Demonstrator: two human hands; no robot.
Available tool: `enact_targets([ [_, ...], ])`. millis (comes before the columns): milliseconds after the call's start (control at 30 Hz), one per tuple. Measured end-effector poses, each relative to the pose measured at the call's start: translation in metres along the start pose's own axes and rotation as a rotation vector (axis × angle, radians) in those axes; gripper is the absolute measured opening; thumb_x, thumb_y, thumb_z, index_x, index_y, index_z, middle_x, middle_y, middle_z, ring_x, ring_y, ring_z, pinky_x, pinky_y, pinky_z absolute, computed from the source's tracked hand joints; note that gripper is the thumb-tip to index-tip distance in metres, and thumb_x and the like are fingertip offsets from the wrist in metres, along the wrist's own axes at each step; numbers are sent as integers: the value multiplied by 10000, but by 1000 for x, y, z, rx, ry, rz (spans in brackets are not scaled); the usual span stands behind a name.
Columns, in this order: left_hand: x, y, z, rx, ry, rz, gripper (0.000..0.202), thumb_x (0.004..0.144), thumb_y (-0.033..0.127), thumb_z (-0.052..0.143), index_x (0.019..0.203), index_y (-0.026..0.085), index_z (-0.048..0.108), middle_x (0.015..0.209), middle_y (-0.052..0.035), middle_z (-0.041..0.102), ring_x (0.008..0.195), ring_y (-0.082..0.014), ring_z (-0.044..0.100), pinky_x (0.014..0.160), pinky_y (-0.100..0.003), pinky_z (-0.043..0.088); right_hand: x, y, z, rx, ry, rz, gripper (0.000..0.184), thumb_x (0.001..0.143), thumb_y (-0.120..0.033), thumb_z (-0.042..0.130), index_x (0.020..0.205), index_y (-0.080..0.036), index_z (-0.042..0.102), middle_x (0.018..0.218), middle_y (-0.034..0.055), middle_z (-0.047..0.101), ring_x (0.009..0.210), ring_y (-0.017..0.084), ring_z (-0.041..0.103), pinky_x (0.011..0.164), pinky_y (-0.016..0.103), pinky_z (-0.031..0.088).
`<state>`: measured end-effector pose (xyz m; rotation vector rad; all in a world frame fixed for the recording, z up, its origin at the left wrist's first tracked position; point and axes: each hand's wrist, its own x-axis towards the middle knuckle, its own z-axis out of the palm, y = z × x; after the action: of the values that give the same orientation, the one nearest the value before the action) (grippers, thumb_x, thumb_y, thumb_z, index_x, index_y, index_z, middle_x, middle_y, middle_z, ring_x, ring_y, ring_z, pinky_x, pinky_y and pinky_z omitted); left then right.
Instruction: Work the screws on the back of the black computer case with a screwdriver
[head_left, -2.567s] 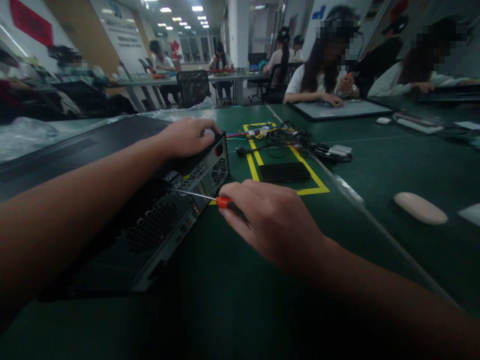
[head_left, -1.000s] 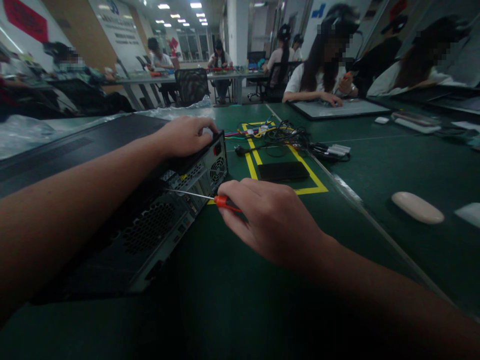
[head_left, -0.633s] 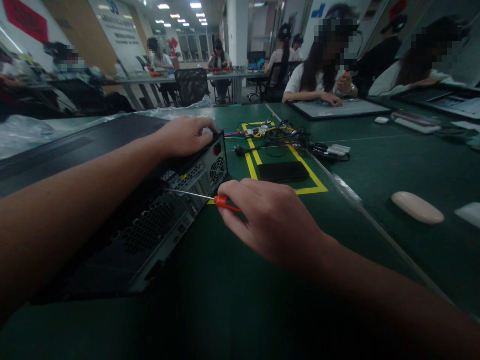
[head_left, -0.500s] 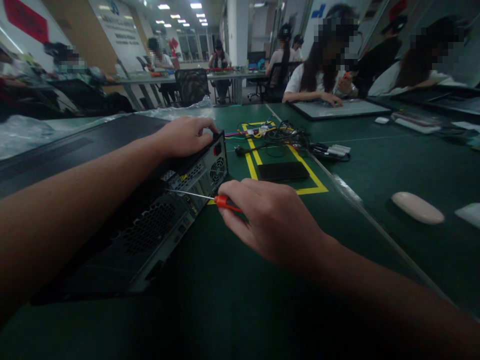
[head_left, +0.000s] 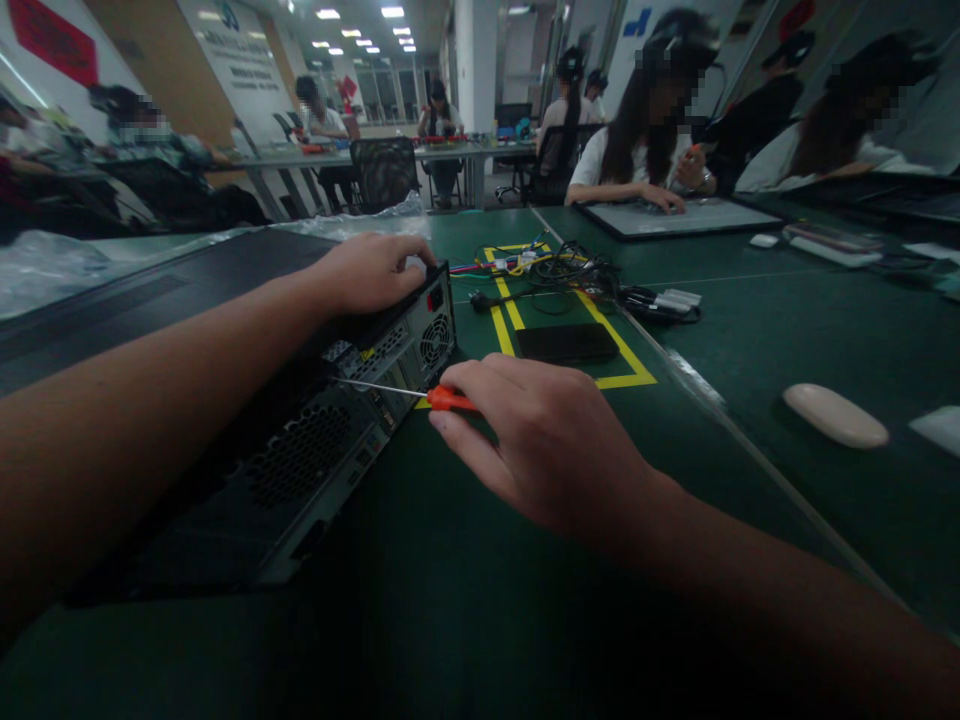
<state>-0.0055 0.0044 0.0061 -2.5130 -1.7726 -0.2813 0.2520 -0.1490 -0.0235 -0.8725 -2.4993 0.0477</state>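
Right hand: mine [head_left: 551, 435] is closed around the orange handle of a screwdriver [head_left: 450, 399], thumb below, forefinger above.
Screwdriver shaft: it points leftward from my grip to the rear of the computer case [head_left: 225, 270]; the tip is too dark for me to tell what it meets.
Left hand: mine [head_left: 371, 272] lies on the case's top by the rear edge, thumb and forefinger a little apart; I cannot tell how firmly the hidden fingers hold.
Case: tilted across my view on the green table [head_left: 720, 330], fan grille [head_left: 435, 340] and red switch [head_left: 434, 299] at its far end.
Yellow tape: an outline [head_left: 630, 381] beyond my right hand, with a flat black slab [head_left: 568, 342] inside.
Cables: a tangle [head_left: 577, 270] behind that slab.
Pale oval object: out to the right [head_left: 835, 415].
Clear plastic: crumpled [head_left: 67, 255] behind the case.
Co-worker: a person [head_left: 626, 165] across the table, one hand on a framed panel [head_left: 727, 215].
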Motion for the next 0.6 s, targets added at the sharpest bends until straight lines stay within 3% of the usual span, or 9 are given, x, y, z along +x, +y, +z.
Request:
enact_targets([
  [233,-2,3,0,34,9,5,571,1015,359,494,1465,173,793,957,-100,750,1012,-310,719,1010,-451,554,-1,1,3,46,27,-24,174,1113,-178,706,1285,-179,736,1116,65,806,942,200,735,774,298,472],
  [400,-5,6,-1,26,10,3,556,1017,354,510,1468,174,781,942,-82,764,1057,-307,702,1016,-423,532,-1,4,5,8,74,-60,156,1062,-84,702,1175,-176,758,1027,49,777,897,195,697,741,312,429],
  [600,-3,4,0,32,11,-1,586,1013,368,475,1472,178,786,947,-89,750,1025,-307,709,1004,-448,539,-3,6,6,1,121,-77,170,1144,-137,618,1160,-158,786,1074,86,792,969,213,709,808,325,485],
])
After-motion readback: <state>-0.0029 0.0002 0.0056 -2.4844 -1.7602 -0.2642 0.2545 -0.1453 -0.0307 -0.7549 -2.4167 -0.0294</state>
